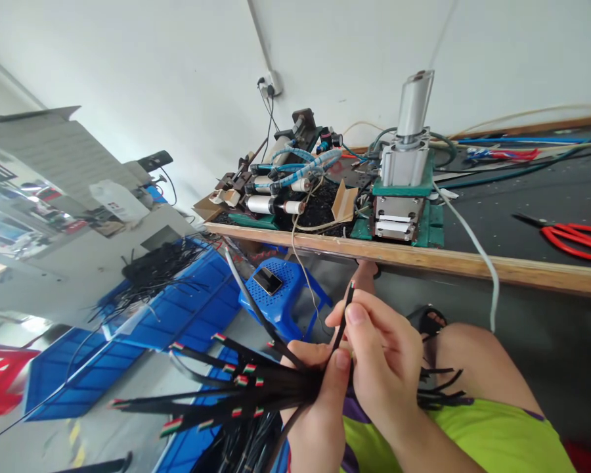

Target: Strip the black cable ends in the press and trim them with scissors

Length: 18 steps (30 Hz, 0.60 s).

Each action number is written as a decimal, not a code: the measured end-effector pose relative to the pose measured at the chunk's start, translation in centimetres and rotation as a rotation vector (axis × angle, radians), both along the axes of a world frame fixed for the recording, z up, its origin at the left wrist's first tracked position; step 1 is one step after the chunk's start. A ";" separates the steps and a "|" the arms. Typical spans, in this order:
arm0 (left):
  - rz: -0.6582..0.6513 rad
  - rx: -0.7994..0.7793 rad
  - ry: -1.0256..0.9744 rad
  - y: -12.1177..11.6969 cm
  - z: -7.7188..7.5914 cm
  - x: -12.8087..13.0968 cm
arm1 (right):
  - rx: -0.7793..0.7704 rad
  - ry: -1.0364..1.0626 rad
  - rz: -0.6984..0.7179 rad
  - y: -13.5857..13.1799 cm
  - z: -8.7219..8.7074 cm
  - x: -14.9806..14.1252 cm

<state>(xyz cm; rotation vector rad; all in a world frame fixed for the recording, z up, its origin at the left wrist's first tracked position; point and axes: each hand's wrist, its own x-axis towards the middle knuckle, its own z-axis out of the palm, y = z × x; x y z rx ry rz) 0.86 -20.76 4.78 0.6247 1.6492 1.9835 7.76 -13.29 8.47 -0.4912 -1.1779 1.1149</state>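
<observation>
A bundle of black cables (276, 387) is gripped in my left hand (320, 407). Their ends fan out to the left and show short red, white and green wire tips. One black cable (343, 322) points up out of the bunch, pinched between the thumb and fingers of my right hand (384, 355). At its top a small reddish-white tip shows. The tail ends of some cables (440, 387) stick out to the right behind my right hand, over my lap.
A workbench (423, 259) holds a pneumatic press (404, 171), a second machine with white rollers (270, 203) and red-handled scissors (576, 238). A blue stool (289, 295) carries a phone (268, 280). Blue bins (177, 315) with more black cables stand left.
</observation>
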 end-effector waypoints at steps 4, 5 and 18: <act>-0.018 -0.026 0.043 -0.2 -0.3 0.1 | 0.028 -0.055 -0.046 -0.4 0.3 0.1; -0.023 -0.033 0.059 -0.3 -0.4 0.2 | 0.041 -0.073 -0.067 -0.4 0.4 0.2; -0.157 -0.109 0.192 -0.8 -1.9 0.0 | 0.151 -0.132 -0.170 -0.7 0.4 0.4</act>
